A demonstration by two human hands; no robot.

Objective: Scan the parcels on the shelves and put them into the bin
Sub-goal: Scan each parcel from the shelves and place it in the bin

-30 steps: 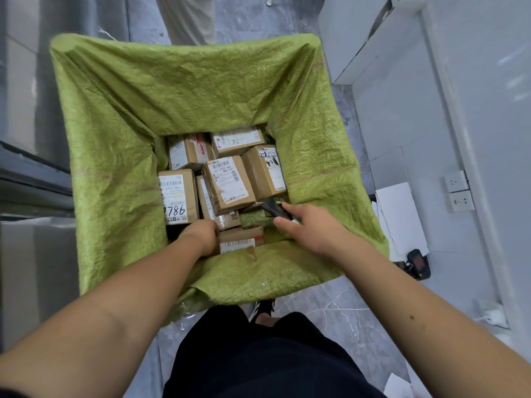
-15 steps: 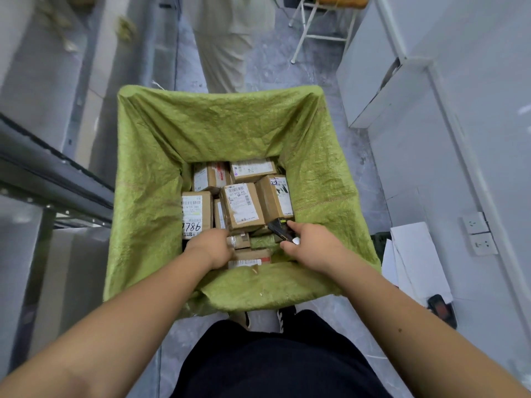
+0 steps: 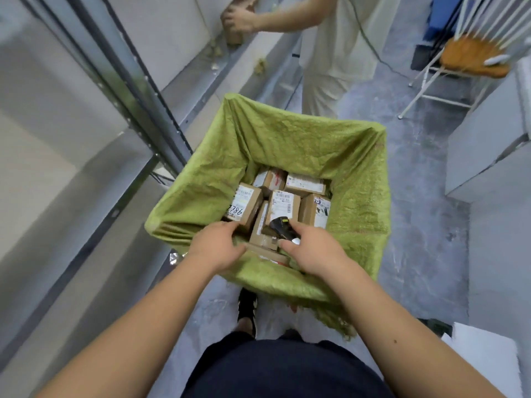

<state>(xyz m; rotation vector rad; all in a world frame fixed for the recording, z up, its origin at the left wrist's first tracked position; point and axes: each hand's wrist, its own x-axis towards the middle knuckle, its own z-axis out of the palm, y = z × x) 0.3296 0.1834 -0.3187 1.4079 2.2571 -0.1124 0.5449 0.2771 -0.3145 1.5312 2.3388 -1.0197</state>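
You are settling a parcel (image 3: 265, 255) at the bin's (image 3: 359, 196) near edge, left hand (image 3: 219, 245) loosely curled on it, right hand (image 3: 311, 251) gripping the scanner (image 3: 283, 226); next, another shelf parcel.

You get even, bright, diffuse light with soft shadows only, deepest inside the green bin (image 3: 290, 145). Motion blur smears the upper frame: the chair (image 3: 471, 57) at upper right and the shelf posts (image 3: 123, 79) at upper left streak. Wide-angle distortion bends straight lines near the edges. Parcel labels (image 3: 283, 206) at centre stay partly readable.
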